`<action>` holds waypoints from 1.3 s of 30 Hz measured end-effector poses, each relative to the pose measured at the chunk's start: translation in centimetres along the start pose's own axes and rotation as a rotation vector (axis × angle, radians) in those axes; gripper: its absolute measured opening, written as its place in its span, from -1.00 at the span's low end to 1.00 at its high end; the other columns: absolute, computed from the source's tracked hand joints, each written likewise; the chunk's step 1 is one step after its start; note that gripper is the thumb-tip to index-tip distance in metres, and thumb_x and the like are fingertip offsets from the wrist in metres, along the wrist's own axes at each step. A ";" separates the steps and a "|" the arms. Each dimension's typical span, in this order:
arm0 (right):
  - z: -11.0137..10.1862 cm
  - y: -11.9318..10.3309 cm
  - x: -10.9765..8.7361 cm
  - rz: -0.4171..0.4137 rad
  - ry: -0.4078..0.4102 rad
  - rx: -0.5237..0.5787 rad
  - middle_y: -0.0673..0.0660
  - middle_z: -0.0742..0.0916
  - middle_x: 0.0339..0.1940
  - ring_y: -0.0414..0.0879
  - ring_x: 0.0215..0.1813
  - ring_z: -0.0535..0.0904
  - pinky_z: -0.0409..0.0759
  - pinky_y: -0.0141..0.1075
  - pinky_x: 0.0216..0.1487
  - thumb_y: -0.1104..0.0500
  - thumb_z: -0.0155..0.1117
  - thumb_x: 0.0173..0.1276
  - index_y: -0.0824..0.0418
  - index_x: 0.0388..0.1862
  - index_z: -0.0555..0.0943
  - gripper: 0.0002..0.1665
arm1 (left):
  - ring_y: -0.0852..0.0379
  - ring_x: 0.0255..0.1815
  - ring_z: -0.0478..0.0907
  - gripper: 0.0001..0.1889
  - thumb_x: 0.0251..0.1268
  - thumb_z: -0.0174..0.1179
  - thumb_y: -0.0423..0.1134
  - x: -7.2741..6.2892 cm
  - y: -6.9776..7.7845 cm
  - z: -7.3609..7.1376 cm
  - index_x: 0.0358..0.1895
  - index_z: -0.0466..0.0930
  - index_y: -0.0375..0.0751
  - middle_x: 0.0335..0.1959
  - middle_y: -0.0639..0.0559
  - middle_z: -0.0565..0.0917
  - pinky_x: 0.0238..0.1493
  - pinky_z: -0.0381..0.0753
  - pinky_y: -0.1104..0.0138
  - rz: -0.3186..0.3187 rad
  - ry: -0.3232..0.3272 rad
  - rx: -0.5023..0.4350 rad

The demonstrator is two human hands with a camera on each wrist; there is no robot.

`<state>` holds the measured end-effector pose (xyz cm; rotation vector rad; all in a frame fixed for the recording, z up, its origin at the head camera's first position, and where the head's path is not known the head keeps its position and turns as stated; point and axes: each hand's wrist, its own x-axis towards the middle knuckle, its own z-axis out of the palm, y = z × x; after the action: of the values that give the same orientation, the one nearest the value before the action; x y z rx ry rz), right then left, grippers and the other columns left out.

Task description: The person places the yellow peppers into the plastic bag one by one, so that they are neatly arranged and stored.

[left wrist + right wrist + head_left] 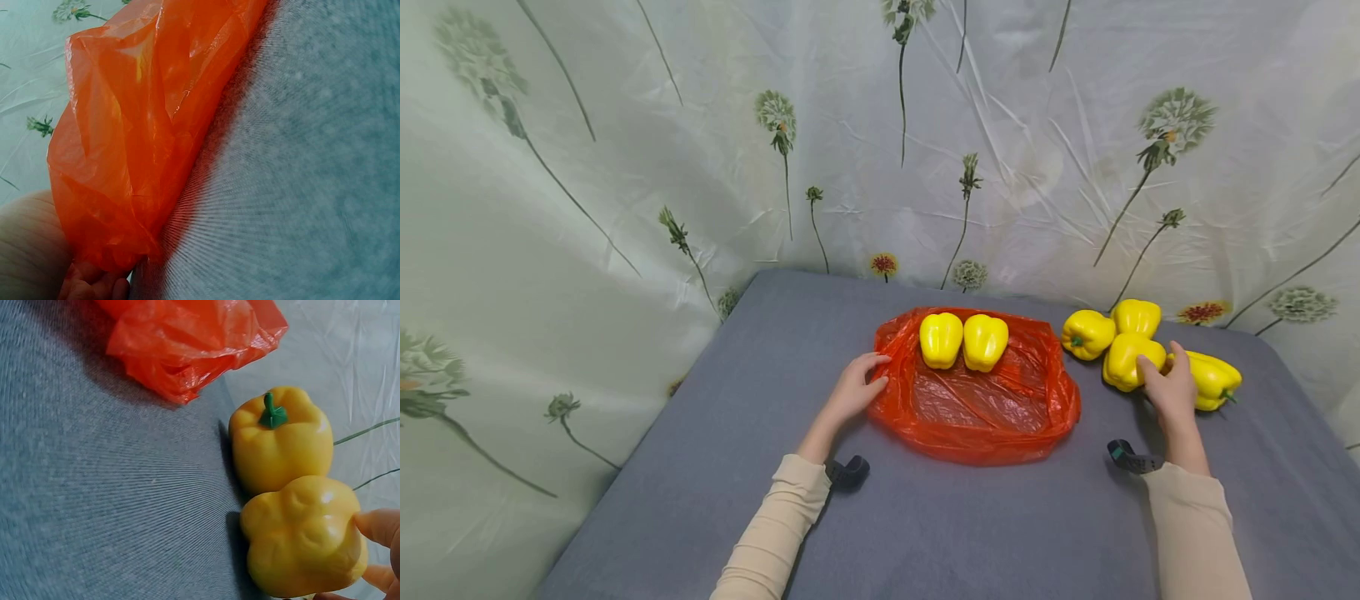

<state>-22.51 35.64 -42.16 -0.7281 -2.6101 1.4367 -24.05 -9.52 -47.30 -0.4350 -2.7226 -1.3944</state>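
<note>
A red plastic bag lies spread on the grey surface, its rim folded into a low wall. Inside it, side by side near the far rim, are two yellow bell peppers. My left hand grips the bag's left edge; the left wrist view shows curled fingers under the red film. On the right, my right hand holds a yellow bell pepper, thumb on one side; its underside shows in the right wrist view. Several other yellow peppers, one a longer pepper, lie around that hand.
A yellow bell pepper with a green stem touches the held one. Behind the grey table hangs a pale curtain printed with dandelions. Dark straps are on both wrists.
</note>
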 end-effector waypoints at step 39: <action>2.3 2.2 -1.5 -0.096 0.118 0.184 0.12 0.04 0.57 0.10 0.54 0.05 0.09 -0.02 0.51 -0.01 0.01 0.39 -0.15 0.53 -0.14 -0.16 | -0.21 0.34 0.33 -0.63 0.22 0.11 -0.33 -0.1 -0.2 0.1 0.11 0.52 -0.32 0.23 -0.28 0.49 0.38 0.25 -0.05 0.011 0.003 0.010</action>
<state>-21.02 34.15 -45.00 -0.6356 -2.3535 1.5306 -24.00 -9.61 -47.50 -0.4460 -2.7189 -1.3768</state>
